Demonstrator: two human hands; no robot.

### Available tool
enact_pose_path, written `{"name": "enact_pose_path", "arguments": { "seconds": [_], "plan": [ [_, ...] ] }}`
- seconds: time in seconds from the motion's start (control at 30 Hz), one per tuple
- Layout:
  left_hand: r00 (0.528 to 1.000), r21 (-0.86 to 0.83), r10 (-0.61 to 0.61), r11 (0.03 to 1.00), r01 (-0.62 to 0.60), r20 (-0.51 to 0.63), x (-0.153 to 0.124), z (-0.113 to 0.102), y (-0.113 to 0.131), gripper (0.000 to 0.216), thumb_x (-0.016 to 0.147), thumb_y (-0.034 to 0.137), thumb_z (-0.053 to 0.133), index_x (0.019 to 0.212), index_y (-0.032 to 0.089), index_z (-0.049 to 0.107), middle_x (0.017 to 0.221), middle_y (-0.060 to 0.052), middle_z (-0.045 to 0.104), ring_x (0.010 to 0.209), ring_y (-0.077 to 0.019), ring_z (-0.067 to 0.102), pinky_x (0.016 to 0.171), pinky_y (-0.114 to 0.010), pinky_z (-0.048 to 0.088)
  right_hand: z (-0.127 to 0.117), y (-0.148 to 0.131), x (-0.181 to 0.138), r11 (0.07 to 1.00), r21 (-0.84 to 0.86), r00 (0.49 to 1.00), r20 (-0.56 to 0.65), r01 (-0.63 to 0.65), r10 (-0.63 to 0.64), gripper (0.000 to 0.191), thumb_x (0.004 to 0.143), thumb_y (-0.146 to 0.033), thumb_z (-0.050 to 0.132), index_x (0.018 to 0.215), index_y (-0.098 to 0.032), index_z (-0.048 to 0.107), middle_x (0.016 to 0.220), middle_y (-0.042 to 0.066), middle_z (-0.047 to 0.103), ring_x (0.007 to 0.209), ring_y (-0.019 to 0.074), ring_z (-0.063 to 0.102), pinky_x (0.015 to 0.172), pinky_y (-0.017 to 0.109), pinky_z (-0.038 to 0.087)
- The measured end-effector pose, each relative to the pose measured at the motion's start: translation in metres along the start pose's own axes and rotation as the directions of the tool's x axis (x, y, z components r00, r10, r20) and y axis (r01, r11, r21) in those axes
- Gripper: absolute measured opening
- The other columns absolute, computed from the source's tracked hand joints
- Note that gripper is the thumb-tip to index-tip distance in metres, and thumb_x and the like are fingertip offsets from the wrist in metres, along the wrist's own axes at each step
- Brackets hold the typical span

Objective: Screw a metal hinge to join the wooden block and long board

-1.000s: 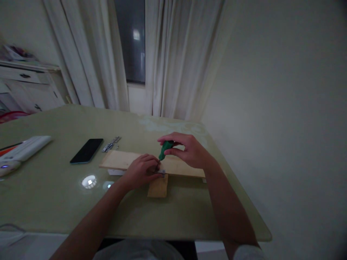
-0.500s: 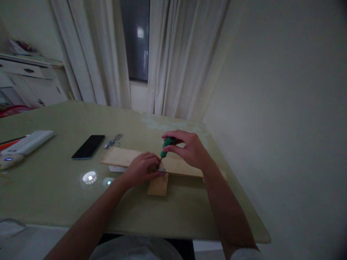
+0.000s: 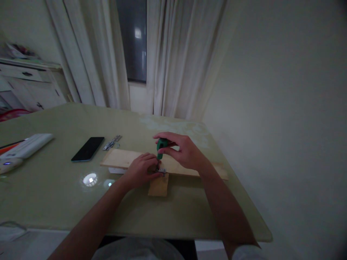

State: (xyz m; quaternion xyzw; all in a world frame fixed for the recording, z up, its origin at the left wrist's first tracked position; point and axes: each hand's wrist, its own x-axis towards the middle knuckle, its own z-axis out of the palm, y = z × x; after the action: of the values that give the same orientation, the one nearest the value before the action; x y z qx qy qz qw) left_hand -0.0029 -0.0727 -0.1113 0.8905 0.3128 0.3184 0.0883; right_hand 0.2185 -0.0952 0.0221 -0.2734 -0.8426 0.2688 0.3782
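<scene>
My right hand (image 3: 180, 150) grips the green handle of a screwdriver (image 3: 162, 146), its shaft pointing down at the near edge of a long pale wooden board (image 3: 120, 159). A small metal hinge (image 3: 162, 170) lies at that edge. My left hand (image 3: 142, 169) rests on the board with its fingers closed around the hinge's left side, close to the screwdriver tip. The tip and any screw under it are too small and covered to make out. A short wooden block (image 3: 158, 186) sticks out toward me from under the board.
Left of the board lie a black phone (image 3: 88, 149) and more metal hinges (image 3: 112, 142). A white object (image 3: 116, 170) sits under the board's left part. Farther left are a white elongated device (image 3: 29, 144) and a mouse (image 3: 10, 165). A wall (image 3: 284, 126) borders the table's right side.
The screwdriver handle has swung slightly left and stands more upright, my right hand moving along with it. My left hand stays in place at the hinge.
</scene>
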Motion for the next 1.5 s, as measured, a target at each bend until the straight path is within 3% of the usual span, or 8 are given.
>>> {"name": "enact_pose_path", "arguments": {
  "seconds": [0.1,0.2,0.33,0.47,0.7,1.07,1.33,1.5],
  "plan": [
    [1.000,-0.002,0.002,1.000,-0.002,0.011,0.001,0.000,0.001,0.024,0.091,0.045,0.079,0.099,0.025,0.069,0.106,-0.005,0.075,0.103,-0.0261,0.067,0.090,-0.039,0.053,0.003,0.002,0.003,0.996,-0.089,0.992,-0.122,-0.011,0.000,0.029,0.090,-0.028,0.082,0.116,-0.019,0.074,0.110,0.005,0.077,0.094,0.0170,0.073,0.088,0.028,0.060],
    [1.000,0.005,-0.006,1.000,0.006,0.026,0.001,0.000,0.002,0.023,0.091,0.044,0.078,0.097,0.024,0.068,0.107,-0.005,0.074,0.102,-0.0259,0.066,0.089,-0.039,0.052,0.006,0.003,0.004,0.984,-0.178,0.985,-0.170,-0.013,-0.018,0.028,0.090,-0.031,0.081,0.113,-0.018,0.073,0.104,0.005,0.077,0.089,0.0169,0.072,0.086,0.030,0.059],
    [0.999,0.016,-0.017,1.000,0.016,0.041,0.001,-0.001,0.001,0.024,0.093,0.043,0.077,0.093,0.023,0.065,0.100,-0.004,0.072,0.097,-0.0252,0.065,0.085,-0.038,0.050,0.008,-0.002,0.001,0.979,-0.206,0.996,-0.088,0.003,-0.022,0.034,0.097,-0.027,0.073,0.130,-0.021,0.067,0.121,0.008,0.075,0.106,0.0205,0.071,0.095,0.035,0.058],
    [0.998,0.026,-0.011,1.000,0.010,0.062,0.000,-0.002,0.001,0.025,0.091,0.044,0.079,0.094,0.023,0.066,0.104,-0.005,0.072,0.099,-0.0263,0.065,0.084,-0.038,0.050,0.002,-0.008,-0.003,0.998,-0.060,0.998,0.054,0.035,-0.032,0.053,0.102,-0.014,0.057,0.152,-0.029,0.051,0.143,0.007,0.066,0.128,0.0194,0.065,0.107,0.037,0.055],
    [0.999,0.026,-0.005,1.000,0.003,0.054,0.001,-0.002,0.003,0.029,0.085,0.043,0.085,0.095,0.023,0.067,0.111,-0.006,0.072,0.105,-0.0279,0.064,0.088,-0.039,0.049,0.002,-0.010,0.000,0.979,-0.184,0.996,-0.020,0.081,-0.087,0.027,0.094,-0.011,0.071,0.118,-0.022,0.070,0.115,0.003,0.075,0.108,0.0177,0.069,0.101,0.032,0.053],
    [0.996,0.074,0.030,0.997,-0.036,0.081,0.000,-0.004,0.007,0.043,0.082,0.055,0.085,0.106,0.025,0.067,0.119,-0.007,0.071,0.106,-0.0281,0.065,0.088,-0.040,0.048,-0.020,-0.030,-0.015,0.973,-0.213,0.995,0.035,0.094,-0.088,0.029,0.098,-0.017,0.071,0.126,-0.023,0.069,0.118,0.004,0.075,0.109,0.0177,0.071,0.101,0.034,0.055],
    [0.998,0.091,0.040,0.995,-0.045,0.052,-0.001,0.002,0.002,0.056,0.083,0.057,0.084,0.127,0.027,0.067,0.134,-0.010,0.069,0.115,-0.0319,0.065,0.095,-0.044,0.051,-0.004,-0.027,-0.011,0.969,-0.215,0.988,0.123,0.120,-0.095,0.027,0.099,-0.017,0.069,0.125,-0.023,0.068,0.122,0.005,0.075,0.115,0.0192,0.069,0.104,0.035,0.053],
    [0.998,0.087,0.027,0.996,-0.032,0.054,-0.001,0.002,0.003,0.053,0.084,0.055,0.083,0.126,0.027,0.068,0.132,-0.010,0.070,0.118,-0.0324,0.064,0.098,-0.045,0.051,-0.004,-0.026,-0.012,0.961,-0.249,0.988,0.127,0.119,-0.089,0.028,0.100,-0.015,0.067,0.127,-0.023,0.067,0.125,0.006,0.074,0.117,0.0190,0.068,0.104,0.034,0.052]
  ]
}}
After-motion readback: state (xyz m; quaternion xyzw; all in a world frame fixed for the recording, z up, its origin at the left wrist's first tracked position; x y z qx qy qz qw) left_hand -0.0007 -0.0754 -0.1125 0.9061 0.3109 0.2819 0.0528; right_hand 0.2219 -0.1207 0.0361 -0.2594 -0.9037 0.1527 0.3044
